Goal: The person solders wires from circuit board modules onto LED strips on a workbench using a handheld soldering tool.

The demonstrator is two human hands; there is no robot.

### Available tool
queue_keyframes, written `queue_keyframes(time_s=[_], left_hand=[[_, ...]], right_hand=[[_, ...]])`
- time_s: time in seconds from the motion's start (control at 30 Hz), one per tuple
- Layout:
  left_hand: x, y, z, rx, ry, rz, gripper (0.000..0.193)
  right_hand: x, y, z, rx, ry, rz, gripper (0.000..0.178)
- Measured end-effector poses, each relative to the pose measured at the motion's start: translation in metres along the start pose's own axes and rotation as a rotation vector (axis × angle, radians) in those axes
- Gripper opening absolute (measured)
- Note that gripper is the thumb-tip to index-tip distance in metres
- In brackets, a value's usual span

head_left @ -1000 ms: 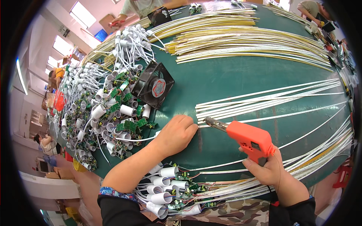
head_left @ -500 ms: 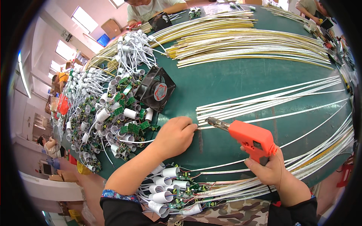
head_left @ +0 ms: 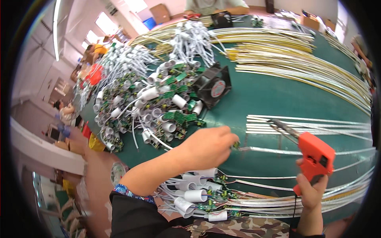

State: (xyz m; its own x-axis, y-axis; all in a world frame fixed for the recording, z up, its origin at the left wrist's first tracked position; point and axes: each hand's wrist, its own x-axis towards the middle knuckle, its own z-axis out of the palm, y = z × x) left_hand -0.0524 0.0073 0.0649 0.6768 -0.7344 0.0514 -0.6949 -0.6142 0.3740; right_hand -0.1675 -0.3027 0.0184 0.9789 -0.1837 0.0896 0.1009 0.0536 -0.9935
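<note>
We see the left hand pinching a small green circuit board at the end of a thin strip on the green worktop. The right hand, well apart, grips an orange glue gun, nozzle angled toward the strips.

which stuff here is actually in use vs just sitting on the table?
In use:
left hand pinching a small green part at the end of a light strip
right hand holding the orange soldering gun

Lying about:
black fan
heap of white tubes and green boards
yellow strip bundles
</note>
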Motion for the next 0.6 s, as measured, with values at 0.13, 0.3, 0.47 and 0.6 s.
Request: queue_keyframes(time_s=[0.13,0.3,0.47,0.6], left_hand=[[-0.033,0.045,-0.038,-0.099,-0.280,0.044,0.034],[-0.073,0.038,-0.061,-0.459,-0.340,0.089,0.054],[-0.088,-0.005,-0.065,-0.366,-0.277,-0.169,0.046],[-0.067,-0.012,-0.049,-0.398,-0.419,-0.465,0.036]], right_hand=[[-0.007,-0.012,-0.011,-0.049,0.111,-0.022,0.057],[-0.005,-0.019,-0.011,-0.030,0.170,-0.002,0.064],[0.000,-0.018,-0.004,0.035,0.109,0.110,0.066],[-0.001,-0.014,-0.008,0.075,0.083,0.129,0.065]])
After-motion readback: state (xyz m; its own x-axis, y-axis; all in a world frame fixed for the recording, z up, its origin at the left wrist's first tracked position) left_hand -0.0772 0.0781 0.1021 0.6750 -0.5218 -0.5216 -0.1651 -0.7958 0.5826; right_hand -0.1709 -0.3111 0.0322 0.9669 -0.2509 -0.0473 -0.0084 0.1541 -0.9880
